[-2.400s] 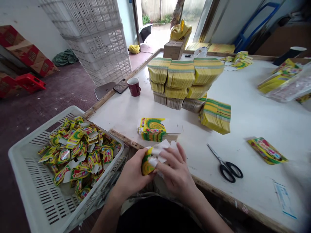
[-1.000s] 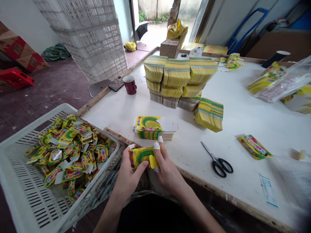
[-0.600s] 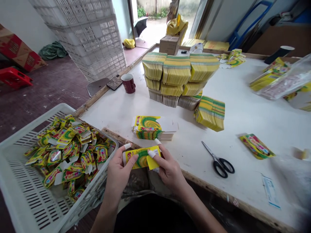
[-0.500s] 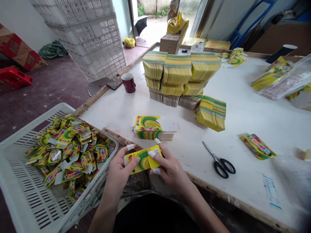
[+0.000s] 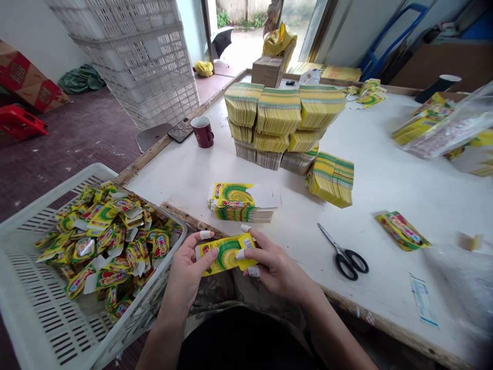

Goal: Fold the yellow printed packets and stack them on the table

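Note:
A small yellow and green printed carton (image 5: 227, 253) is between my two hands, just in front of the table edge. My left hand (image 5: 190, 262) grips its left end, thumb on the printed face. At the right end, by the barcode flap, the fingers of my right hand (image 5: 269, 257) pinch the carton. White tape wraps several fingertips. Just beyond my hands, a stack of flat cartons (image 5: 234, 198) in the same print lies on the white table (image 5: 173, 177).
To the left, a white plastic basket (image 5: 36, 298) holds many small cartons. Black-handled scissors (image 5: 346, 259) and a colourful packet (image 5: 402, 231) lie on the right. Bundled card stacks (image 5: 279, 110), a maroon mug (image 5: 202, 132) and a phone (image 5: 181, 130) stand or lie farther back.
The view has shifted slightly. My right fingers have moved a little on the carton's right end, and the barcode flap shows more. My left hand keeps its grip.

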The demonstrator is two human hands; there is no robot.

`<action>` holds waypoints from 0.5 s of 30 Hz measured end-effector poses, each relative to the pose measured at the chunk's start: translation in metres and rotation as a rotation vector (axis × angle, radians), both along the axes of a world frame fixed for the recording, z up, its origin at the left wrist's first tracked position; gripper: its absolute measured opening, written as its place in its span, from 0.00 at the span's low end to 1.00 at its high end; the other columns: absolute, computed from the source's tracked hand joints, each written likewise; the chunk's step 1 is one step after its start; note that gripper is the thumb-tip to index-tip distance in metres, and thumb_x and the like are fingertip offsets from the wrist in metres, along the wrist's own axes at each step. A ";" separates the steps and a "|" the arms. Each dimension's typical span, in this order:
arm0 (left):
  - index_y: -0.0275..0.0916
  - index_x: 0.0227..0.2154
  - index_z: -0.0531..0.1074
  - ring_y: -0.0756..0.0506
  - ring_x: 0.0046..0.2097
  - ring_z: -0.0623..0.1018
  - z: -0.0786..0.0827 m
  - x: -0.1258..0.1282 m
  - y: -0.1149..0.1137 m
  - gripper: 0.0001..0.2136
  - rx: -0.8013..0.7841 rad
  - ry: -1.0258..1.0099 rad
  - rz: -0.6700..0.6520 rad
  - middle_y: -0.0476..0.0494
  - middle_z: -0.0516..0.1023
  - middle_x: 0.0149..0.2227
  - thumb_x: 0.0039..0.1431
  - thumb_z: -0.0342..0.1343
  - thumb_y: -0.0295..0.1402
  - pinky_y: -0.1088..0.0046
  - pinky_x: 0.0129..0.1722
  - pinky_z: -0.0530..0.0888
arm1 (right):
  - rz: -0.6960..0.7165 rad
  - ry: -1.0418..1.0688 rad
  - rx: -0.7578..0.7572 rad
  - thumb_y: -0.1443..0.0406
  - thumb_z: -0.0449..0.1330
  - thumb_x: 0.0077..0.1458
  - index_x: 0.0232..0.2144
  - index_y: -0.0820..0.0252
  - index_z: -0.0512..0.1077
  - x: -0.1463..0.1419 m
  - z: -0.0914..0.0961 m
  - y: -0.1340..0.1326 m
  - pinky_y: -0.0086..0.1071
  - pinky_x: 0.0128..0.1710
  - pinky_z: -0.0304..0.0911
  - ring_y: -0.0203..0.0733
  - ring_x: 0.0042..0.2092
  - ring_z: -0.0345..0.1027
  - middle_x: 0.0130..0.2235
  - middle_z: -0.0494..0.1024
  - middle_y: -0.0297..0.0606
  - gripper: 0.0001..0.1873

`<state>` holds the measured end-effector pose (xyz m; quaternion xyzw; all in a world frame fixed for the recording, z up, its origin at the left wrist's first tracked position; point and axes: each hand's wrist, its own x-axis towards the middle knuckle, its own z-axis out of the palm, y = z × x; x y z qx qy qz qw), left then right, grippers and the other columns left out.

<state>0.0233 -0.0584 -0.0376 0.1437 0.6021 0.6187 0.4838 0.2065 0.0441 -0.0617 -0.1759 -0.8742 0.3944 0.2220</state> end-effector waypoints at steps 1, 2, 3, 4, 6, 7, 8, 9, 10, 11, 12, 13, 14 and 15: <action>0.36 0.43 0.68 0.48 0.32 0.81 0.001 0.000 0.000 0.23 0.004 -0.003 0.003 0.48 0.81 0.34 0.45 0.69 0.33 0.75 0.35 0.78 | -0.007 0.000 0.010 0.72 0.58 0.57 0.45 0.57 0.72 -0.001 0.001 -0.001 0.39 0.50 0.68 0.48 0.55 0.69 0.60 0.64 0.54 0.14; 0.36 0.43 0.68 0.49 0.32 0.81 0.002 0.000 0.000 0.23 0.010 -0.008 0.004 0.48 0.81 0.34 0.45 0.69 0.33 0.75 0.35 0.78 | -0.019 0.008 0.021 0.72 0.58 0.57 0.46 0.57 0.71 -0.002 0.001 -0.002 0.39 0.49 0.69 0.48 0.55 0.69 0.59 0.64 0.54 0.15; 0.36 0.43 0.68 0.49 0.32 0.81 0.003 -0.001 0.000 0.22 0.016 -0.012 0.002 0.48 0.81 0.34 0.45 0.69 0.33 0.75 0.35 0.78 | -0.032 0.021 0.033 0.72 0.57 0.57 0.47 0.57 0.69 -0.003 0.001 -0.003 0.39 0.48 0.69 0.48 0.55 0.69 0.59 0.64 0.54 0.15; 0.36 0.43 0.68 0.49 0.32 0.81 0.004 -0.001 0.000 0.22 0.022 -0.011 -0.001 0.48 0.81 0.34 0.45 0.69 0.33 0.75 0.35 0.78 | -0.046 0.035 0.043 0.73 0.56 0.57 0.48 0.57 0.68 -0.004 0.001 -0.005 0.39 0.48 0.69 0.49 0.55 0.68 0.58 0.65 0.55 0.16; 0.36 0.43 0.68 0.49 0.32 0.81 0.005 -0.002 0.001 0.22 0.031 -0.001 -0.011 0.48 0.81 0.33 0.46 0.69 0.33 0.75 0.34 0.78 | -0.063 0.048 0.055 0.73 0.56 0.57 0.48 0.57 0.67 -0.005 0.001 -0.006 0.39 0.47 0.69 0.49 0.54 0.68 0.57 0.65 0.55 0.17; 0.37 0.42 0.68 0.48 0.31 0.81 0.005 -0.003 0.001 0.21 0.034 0.007 -0.016 0.48 0.81 0.32 0.46 0.69 0.34 0.74 0.33 0.78 | -0.061 0.038 0.056 0.73 0.55 0.57 0.48 0.57 0.68 -0.005 0.001 -0.006 0.39 0.47 0.69 0.49 0.54 0.69 0.57 0.66 0.54 0.17; 0.37 0.42 0.68 0.48 0.31 0.81 0.004 -0.003 0.001 0.21 0.035 0.013 -0.020 0.48 0.81 0.32 0.46 0.69 0.34 0.74 0.33 0.78 | -0.053 0.023 0.057 0.73 0.55 0.57 0.48 0.57 0.68 -0.004 0.002 -0.005 0.39 0.47 0.69 0.48 0.53 0.70 0.57 0.66 0.54 0.17; 0.37 0.42 0.68 0.48 0.31 0.81 0.004 -0.004 0.001 0.21 0.034 0.018 -0.024 0.48 0.81 0.32 0.46 0.69 0.34 0.74 0.33 0.78 | -0.040 0.005 0.056 0.74 0.55 0.57 0.48 0.56 0.68 -0.003 0.003 -0.004 0.39 0.47 0.69 0.48 0.52 0.71 0.57 0.66 0.53 0.17; 0.37 0.42 0.69 0.48 0.31 0.81 0.003 -0.004 0.001 0.21 0.032 0.021 -0.025 0.48 0.81 0.32 0.45 0.69 0.34 0.74 0.33 0.78 | -0.025 -0.010 0.055 0.74 0.55 0.57 0.48 0.56 0.68 -0.001 0.005 -0.003 0.39 0.47 0.69 0.47 0.51 0.71 0.57 0.66 0.53 0.17; 0.37 0.42 0.69 0.48 0.31 0.81 0.003 -0.005 0.001 0.21 0.030 0.024 -0.024 0.49 0.81 0.32 0.45 0.69 0.34 0.74 0.33 0.78 | -0.012 -0.021 0.049 0.73 0.55 0.57 0.48 0.56 0.68 0.000 0.006 -0.002 0.39 0.48 0.69 0.47 0.51 0.71 0.57 0.65 0.52 0.17; 0.37 0.41 0.69 0.48 0.32 0.81 0.002 -0.005 0.001 0.21 0.028 0.025 -0.021 0.49 0.81 0.32 0.45 0.69 0.34 0.75 0.33 0.78 | -0.001 -0.025 0.039 0.73 0.55 0.57 0.48 0.56 0.68 0.002 0.007 -0.001 0.39 0.49 0.68 0.47 0.53 0.70 0.58 0.65 0.52 0.17; 0.37 0.42 0.69 0.49 0.32 0.81 0.002 -0.004 0.001 0.21 0.028 0.024 -0.019 0.49 0.81 0.32 0.45 0.69 0.34 0.75 0.34 0.78 | 0.005 -0.019 0.022 0.71 0.56 0.58 0.49 0.56 0.67 0.002 0.007 -0.001 0.40 0.50 0.68 0.48 0.55 0.68 0.58 0.64 0.52 0.16; 0.37 0.42 0.70 0.49 0.32 0.81 0.001 -0.004 0.001 0.21 0.029 0.020 -0.023 0.49 0.81 0.33 0.45 0.69 0.34 0.75 0.34 0.78 | 0.007 -0.007 -0.002 0.69 0.57 0.58 0.50 0.56 0.65 0.002 0.007 -0.002 0.41 0.52 0.67 0.49 0.57 0.65 0.59 0.63 0.53 0.17; 0.38 0.43 0.69 0.48 0.33 0.81 0.001 -0.002 0.001 0.21 0.032 0.013 -0.038 0.49 0.81 0.34 0.46 0.69 0.34 0.75 0.35 0.78 | 0.000 0.008 -0.032 0.67 0.58 0.59 0.53 0.57 0.62 0.000 0.006 -0.003 0.42 0.53 0.66 0.50 0.60 0.62 0.60 0.61 0.54 0.20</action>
